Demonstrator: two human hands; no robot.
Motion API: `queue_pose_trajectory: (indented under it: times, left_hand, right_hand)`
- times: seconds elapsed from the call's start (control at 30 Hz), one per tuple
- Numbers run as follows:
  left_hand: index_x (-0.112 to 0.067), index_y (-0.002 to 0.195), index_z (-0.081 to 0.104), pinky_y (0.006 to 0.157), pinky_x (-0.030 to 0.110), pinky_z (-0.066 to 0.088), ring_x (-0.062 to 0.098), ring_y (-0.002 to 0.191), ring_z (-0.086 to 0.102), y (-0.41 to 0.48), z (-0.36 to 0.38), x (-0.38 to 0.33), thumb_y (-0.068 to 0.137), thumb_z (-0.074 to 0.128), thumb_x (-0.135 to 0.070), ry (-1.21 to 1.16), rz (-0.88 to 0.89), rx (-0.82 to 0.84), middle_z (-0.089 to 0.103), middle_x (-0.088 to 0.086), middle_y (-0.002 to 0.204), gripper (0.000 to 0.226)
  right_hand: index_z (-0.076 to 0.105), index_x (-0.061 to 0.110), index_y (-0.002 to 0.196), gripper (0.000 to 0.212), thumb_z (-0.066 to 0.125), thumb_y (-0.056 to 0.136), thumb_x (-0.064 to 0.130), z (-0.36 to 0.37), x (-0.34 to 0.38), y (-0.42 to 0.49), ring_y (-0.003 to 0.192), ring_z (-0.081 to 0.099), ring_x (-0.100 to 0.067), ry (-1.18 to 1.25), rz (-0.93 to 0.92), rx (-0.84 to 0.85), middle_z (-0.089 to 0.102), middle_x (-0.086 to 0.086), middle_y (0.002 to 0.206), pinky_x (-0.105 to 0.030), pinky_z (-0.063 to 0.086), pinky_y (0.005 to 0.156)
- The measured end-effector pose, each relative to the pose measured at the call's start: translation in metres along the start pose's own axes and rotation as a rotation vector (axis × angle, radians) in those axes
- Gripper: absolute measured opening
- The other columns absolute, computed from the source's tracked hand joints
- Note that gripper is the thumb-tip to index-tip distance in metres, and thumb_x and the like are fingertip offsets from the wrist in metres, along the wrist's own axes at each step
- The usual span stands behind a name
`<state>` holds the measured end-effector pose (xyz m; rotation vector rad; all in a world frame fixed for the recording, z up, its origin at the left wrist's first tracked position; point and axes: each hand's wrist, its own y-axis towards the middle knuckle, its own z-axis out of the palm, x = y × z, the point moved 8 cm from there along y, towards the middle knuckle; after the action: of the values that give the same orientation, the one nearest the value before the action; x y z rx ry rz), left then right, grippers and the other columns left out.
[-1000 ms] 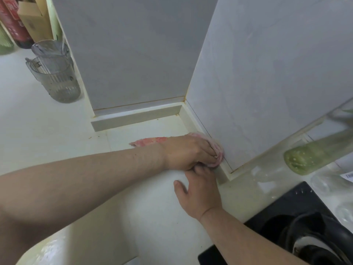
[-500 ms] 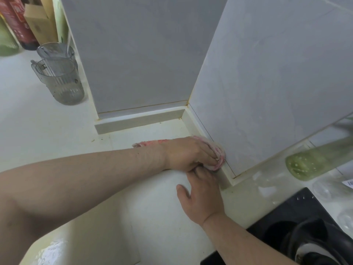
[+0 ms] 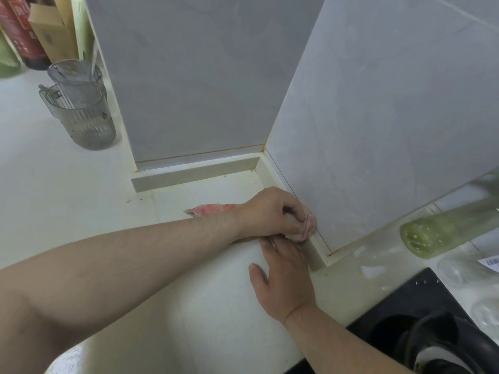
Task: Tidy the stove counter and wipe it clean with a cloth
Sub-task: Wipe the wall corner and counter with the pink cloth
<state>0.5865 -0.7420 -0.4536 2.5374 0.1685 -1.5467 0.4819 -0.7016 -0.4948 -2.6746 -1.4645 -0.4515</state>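
Legible text: none. The red bottle (image 3: pixel 19 31) at the far left corner carried a printed label, too blurred to read. The cardboard box (image 3: pixel 51 31) beside it showed a faint mark, not legible. A white paper label (image 3: pixel 492 261) with barcode-like lines lay at the right edge, near the blurred green bottle (image 3: pixel 445 230); its print was too small to read.

Cloth position: the pink cloth (image 3: pixel 309 225) lay on the pale counter (image 3: pixel 81 211), bunched against the low upstand (image 3: pixel 313 249) at the foot of the right wall tile (image 3: pixel 378 130). One tail of it trailed out behind my left wrist, flat on the counter.

My left hand (image 3: pixel 272 214) gripped the cloth, fingers (image 3: pixel 293 209) curled over the bunched end and pressing it toward the wall base.

My right hand (image 3: pixel 283 279) rested flat on the counter just below the left, fingers straight and close together, thumb spread to the side. Its fingertips reached the underside of my left hand; whether they touched the cloth I could not tell.

A clear ribbed pitcher (image 3: pixel 81 114) stood well apart at the left. The black stove (image 3: pixel 405 306) occupied the lower right.
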Motion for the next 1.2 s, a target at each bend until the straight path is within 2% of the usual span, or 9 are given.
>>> queue_pose_trajectory:
  times: [0.13, 0.23, 0.37, 0.57, 0.67, 0.8, 0.9, 1.03, 1.2]
  left_hand:
    - [-0.017, 0.073, 0.063, 0.069, 0.025, 0.05, 0.009, 0.078, 0.059, -0.001, -0.003, -0.003, 0.066, 0.081, -0.022, 0.061, -0.038, -0.084, 0.064, -0.003, 0.084, 0.02]
    - [-0.019, 0.075, 0.068, 0.07, 0.024, 0.044, 0.01, 0.078, 0.053, -0.007, -0.008, -0.003, 0.065, 0.077, -0.043, 0.273, 0.021, -0.178, 0.063, -0.005, 0.078, 0.028]
    - [-0.031, 0.091, 0.072, 0.072, 0.03, 0.048, 0.003, 0.08, 0.055, -0.01, 0.002, -0.002, 0.072, 0.069, -0.059, 0.291, 0.093, 0.012, 0.064, -0.015, 0.084, 0.034]
    - [-0.017, 0.078, 0.072, 0.063, 0.021, 0.034, 0.006, 0.071, 0.048, -0.01, 0.024, -0.035, 0.078, 0.072, -0.034, 0.372, 0.371, 0.121, 0.055, -0.015, 0.071, 0.017]
    - [-0.011, 0.076, 0.071, 0.064, 0.025, 0.041, 0.019, 0.075, 0.06, -0.016, 0.027, -0.042, 0.08, 0.07, -0.023, 0.407, 0.522, 0.139, 0.066, -0.001, 0.078, 0.013]
    - [-0.007, 0.071, 0.07, 0.067, 0.036, 0.045, 0.027, 0.073, 0.057, -0.023, 0.041, -0.052, 0.08, 0.063, -0.017, 0.481, 0.651, 0.141, 0.063, 0.005, 0.076, 0.015]
    - [-0.007, 0.08, 0.073, 0.071, 0.034, 0.044, 0.028, 0.074, 0.057, -0.02, 0.036, -0.044, 0.078, 0.057, -0.014, 0.556, 0.658, 0.104, 0.065, 0.007, 0.081, 0.018]
    - [-0.006, 0.081, 0.073, 0.078, 0.03, 0.039, 0.027, 0.08, 0.055, -0.016, 0.011, -0.028, 0.07, 0.056, -0.006, 0.573, 0.589, -0.046, 0.066, 0.007, 0.083, 0.02]
    - [-0.015, 0.074, 0.066, 0.081, 0.037, 0.049, 0.021, 0.087, 0.059, 0.006, -0.062, 0.021, 0.085, 0.05, -0.021, 0.422, 0.106, -0.309, 0.066, 0.0, 0.085, 0.02]
  right_hand:
    - [0.055, 0.014, 0.135, 0.06, 0.049, 0.082, 0.043, 0.001, -0.002, 0.0, 0.127, 0.048, -0.026, -0.002, 0.011, 0.0, 0.055, -0.004, 0.134, -0.044, 0.044, 0.102]
    - [0.056, 0.016, 0.131, 0.057, 0.05, 0.081, 0.043, -0.001, -0.002, -0.001, 0.124, 0.05, -0.026, -0.002, 0.007, -0.002, 0.056, -0.004, 0.13, -0.043, 0.044, 0.099]
    - [0.054, 0.017, 0.136, 0.058, 0.051, 0.084, 0.043, -0.001, -0.001, -0.001, 0.129, 0.046, -0.025, -0.006, -0.003, -0.002, 0.055, -0.005, 0.136, -0.041, 0.042, 0.104]
    - [0.066, 0.014, 0.114, 0.046, 0.054, 0.081, 0.044, 0.0, -0.002, -0.002, 0.104, 0.062, -0.029, -0.024, 0.017, -0.004, 0.07, -0.008, 0.107, -0.037, 0.049, 0.086]
    - [0.069, 0.013, 0.099, 0.039, 0.053, 0.08, 0.043, 0.0, -0.002, -0.002, 0.085, 0.065, -0.029, -0.045, 0.013, -0.018, 0.071, -0.008, 0.089, -0.034, 0.051, 0.071]
    - [0.071, 0.008, 0.081, 0.042, 0.05, 0.079, 0.044, -0.002, 0.0, -0.002, 0.066, 0.065, -0.035, -0.117, 0.012, -0.064, 0.069, -0.015, 0.073, -0.033, 0.052, 0.057]
    - [0.07, 0.008, 0.089, 0.042, 0.05, 0.079, 0.043, -0.003, -0.001, -0.003, 0.076, 0.065, -0.035, -0.1, -0.008, -0.104, 0.069, -0.015, 0.083, -0.035, 0.053, 0.065]
    - [0.063, 0.011, 0.12, 0.052, 0.05, 0.08, 0.042, 0.003, -0.005, 0.0, 0.11, 0.057, -0.031, -0.076, -0.006, -0.048, 0.062, -0.011, 0.117, -0.038, 0.042, 0.091]
    - [0.05, 0.019, 0.14, 0.064, 0.043, 0.083, 0.046, 0.007, -0.007, -0.001, 0.131, 0.048, -0.021, -0.054, 0.022, -0.003, 0.049, -0.003, 0.146, -0.038, 0.039, 0.105]
